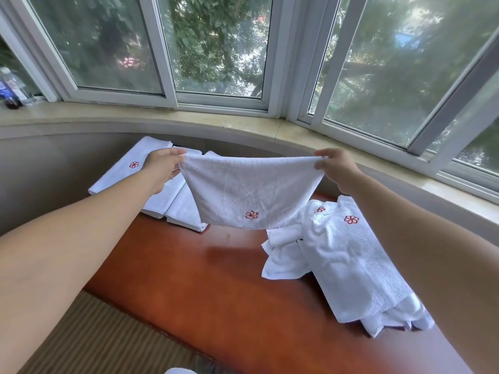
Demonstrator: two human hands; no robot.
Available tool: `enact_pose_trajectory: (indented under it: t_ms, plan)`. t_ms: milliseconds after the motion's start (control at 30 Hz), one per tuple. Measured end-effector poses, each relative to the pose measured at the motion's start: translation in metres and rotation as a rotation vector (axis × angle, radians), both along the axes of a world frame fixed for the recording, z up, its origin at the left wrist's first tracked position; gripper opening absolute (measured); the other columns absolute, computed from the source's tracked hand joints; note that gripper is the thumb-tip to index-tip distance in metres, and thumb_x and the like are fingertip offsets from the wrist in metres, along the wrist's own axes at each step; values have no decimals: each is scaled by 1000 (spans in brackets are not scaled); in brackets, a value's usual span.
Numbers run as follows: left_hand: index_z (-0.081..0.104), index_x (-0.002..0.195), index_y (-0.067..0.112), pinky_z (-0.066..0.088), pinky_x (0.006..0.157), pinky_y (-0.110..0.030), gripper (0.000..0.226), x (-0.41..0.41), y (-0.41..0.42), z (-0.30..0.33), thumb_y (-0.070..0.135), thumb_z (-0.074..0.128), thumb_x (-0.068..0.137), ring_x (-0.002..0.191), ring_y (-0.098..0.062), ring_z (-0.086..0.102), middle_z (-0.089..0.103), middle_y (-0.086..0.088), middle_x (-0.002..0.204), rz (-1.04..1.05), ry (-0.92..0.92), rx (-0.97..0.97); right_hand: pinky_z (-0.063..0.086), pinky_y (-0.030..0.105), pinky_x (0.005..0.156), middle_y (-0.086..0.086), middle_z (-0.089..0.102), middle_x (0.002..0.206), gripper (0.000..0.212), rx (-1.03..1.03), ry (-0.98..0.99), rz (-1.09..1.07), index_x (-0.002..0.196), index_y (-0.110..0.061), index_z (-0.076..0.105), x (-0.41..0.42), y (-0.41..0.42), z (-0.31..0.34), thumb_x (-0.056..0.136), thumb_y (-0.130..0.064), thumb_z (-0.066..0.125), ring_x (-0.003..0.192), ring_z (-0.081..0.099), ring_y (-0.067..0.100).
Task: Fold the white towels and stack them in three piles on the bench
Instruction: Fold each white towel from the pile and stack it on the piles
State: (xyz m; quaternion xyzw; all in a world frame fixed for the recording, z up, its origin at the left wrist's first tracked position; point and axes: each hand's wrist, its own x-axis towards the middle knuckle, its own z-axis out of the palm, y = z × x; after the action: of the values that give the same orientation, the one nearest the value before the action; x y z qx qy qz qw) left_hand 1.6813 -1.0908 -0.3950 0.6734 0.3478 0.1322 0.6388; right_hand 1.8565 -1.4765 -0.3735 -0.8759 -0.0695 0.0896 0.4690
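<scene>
A small white towel (249,190) with a red flower mark hangs stretched in the air above the reddish wooden bench (194,287). My left hand (161,168) pinches its top left corner and my right hand (337,168) pinches its top right corner. Behind and left of it, folded white towels (162,193) lie side by side in piles at the bench's far left end, partly hidden by the held towel and my left arm. A loose heap of unfolded white towels (348,255) lies on the bench's right half, below my right arm.
A curved stone windowsill (189,122) and large windows run behind the bench. Bottles (10,90) stand on the sill at far left. Striped carpet (94,338) lies below the bench's front edge. Bare bench surface shows between the piles and the heap.
</scene>
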Motion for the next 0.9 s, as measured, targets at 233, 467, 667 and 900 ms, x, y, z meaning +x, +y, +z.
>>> enact_pose_trajectory:
  t_ms: [233, 467, 667, 900]
  plan:
    - [74, 100, 26, 44, 67, -23, 9, -9, 2, -3, 22, 74, 92, 89, -11, 62, 68, 8, 95, -209, 140, 601, 36, 31, 73, 9, 61, 109, 19, -549, -376, 144, 107, -15, 74, -7, -17, 0, 97, -23, 59, 98, 60, 31]
    - [75, 95, 21, 45, 66, -26, 9, -31, -1, -6, 18, 77, 86, 83, -15, 60, 68, 1, 94, -695, 651, 606, 57, 30, 59, 8, 77, 87, 15, -547, 206, 435, 107, -15, 76, -22, -44, -8, 92, -15, 71, 66, 69, 15]
    - [67, 92, 12, 33, 46, -22, 17, -39, 2, 12, 5, 74, 79, 57, -13, 50, 63, -2, 85, -842, 912, 117, 39, 18, 41, 1, 64, 79, 18, -541, 821, 462, 103, -9, 61, -32, -47, -2, 87, -10, 68, 46, 57, 13]
    - [58, 93, 14, 42, 56, -26, 14, -7, 18, -15, 11, 64, 81, 69, -17, 49, 52, -6, 92, -452, 572, 261, 51, 28, 62, 7, 60, 87, 26, -443, 262, 116, 115, -1, 66, -20, -5, -42, 94, -12, 56, 64, 67, 19]
